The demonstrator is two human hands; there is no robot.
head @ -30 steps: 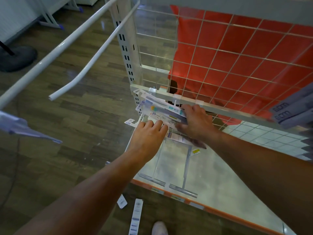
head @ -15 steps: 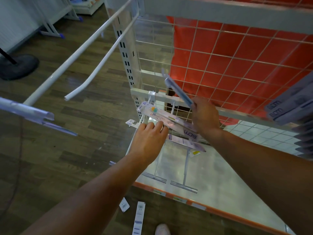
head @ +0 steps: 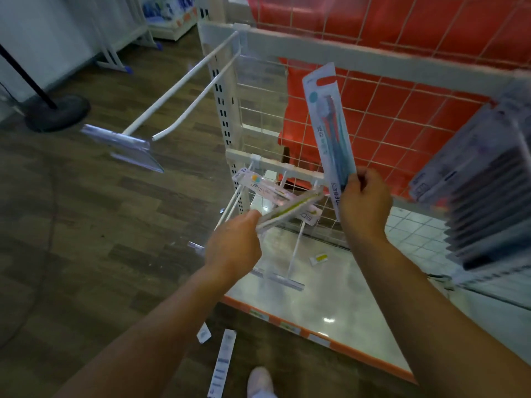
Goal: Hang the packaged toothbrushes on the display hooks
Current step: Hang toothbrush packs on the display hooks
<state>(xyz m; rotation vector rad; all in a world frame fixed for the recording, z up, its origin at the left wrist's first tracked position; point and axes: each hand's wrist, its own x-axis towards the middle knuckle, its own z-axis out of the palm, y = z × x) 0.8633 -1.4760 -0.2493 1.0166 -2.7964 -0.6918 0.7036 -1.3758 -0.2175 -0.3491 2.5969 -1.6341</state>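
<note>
The hanging packs (head: 474, 191) at right, perhaps toothbrushes, are blurred and edge-cropped.

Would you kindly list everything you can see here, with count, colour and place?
Raised pack: one, white and red, upright before rack.
Lower hooks: several, white, above shelf.
Bundle: count unclear, yellow-green edge, near lower hooks.
Pink pack: one, pinkish, at lower hooks.
Hung packs: many, grey, right.
Upper hook: one, white, upper left.
Rack: one, white, red backing.
Shelf: one, pale, orange edge, below.
Label strip: one, white, floor.
Stand base: one, black, far left.
Shoe: one, white, bottom edge.
Left hand: one, grips bundle.
Right hand: one, holds raised pack.
</note>
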